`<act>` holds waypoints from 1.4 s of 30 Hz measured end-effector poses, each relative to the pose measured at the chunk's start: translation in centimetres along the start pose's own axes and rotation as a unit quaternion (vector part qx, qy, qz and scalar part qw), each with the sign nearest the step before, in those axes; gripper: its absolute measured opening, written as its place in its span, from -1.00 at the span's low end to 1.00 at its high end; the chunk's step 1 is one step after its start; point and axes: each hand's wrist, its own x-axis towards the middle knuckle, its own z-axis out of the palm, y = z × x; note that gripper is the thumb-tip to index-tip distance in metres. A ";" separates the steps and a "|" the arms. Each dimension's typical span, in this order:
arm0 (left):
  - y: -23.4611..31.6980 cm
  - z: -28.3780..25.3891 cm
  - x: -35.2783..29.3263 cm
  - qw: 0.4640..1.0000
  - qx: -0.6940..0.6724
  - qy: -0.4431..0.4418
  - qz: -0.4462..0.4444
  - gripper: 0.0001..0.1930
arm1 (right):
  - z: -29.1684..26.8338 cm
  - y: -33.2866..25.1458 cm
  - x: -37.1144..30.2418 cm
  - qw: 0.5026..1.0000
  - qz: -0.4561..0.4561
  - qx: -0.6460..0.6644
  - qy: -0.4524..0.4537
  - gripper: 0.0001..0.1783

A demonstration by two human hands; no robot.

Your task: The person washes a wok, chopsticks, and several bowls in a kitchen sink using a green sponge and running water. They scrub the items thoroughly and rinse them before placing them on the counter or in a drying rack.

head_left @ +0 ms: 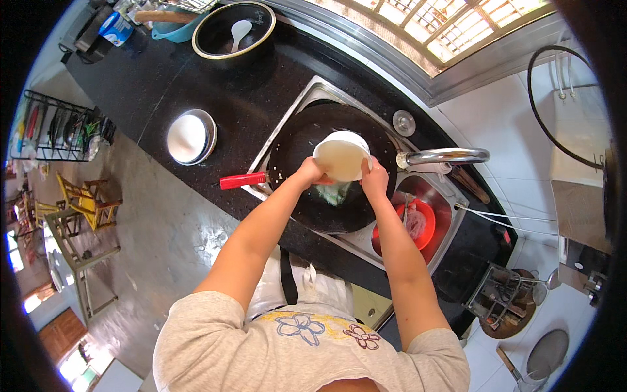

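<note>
A white bowl (341, 159) with cloudy, pale liquid is between my hands, tilted over a large black wok (295, 138). My left hand (312, 172) grips the bowl's left side. On the opposite side my right hand (374, 178) holds its rim. Below the bowl, a pale greenish patch (334, 194) shows in the wok; whether it is liquid or a cloth I cannot tell. The wok rests over the steel sink (308, 92), its red handle (243, 181) pointing left over the counter. Small pale bits cling near the handle.
A curved faucet (447, 155) reaches in from the right. A red basin (428, 225) sits in the smaller sink bowl. Stacked white bowls (187, 138) stand on the black counter (261, 85). Farther back is a dark basin (215, 46) with a white spoon (240, 31).
</note>
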 end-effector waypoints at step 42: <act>7.7 -33.6 -16.7 0.753 0.420 0.456 0.221 -0.50 | 12.5 -22.3 6.4 0.858 0.248 0.399 -0.206 -0.67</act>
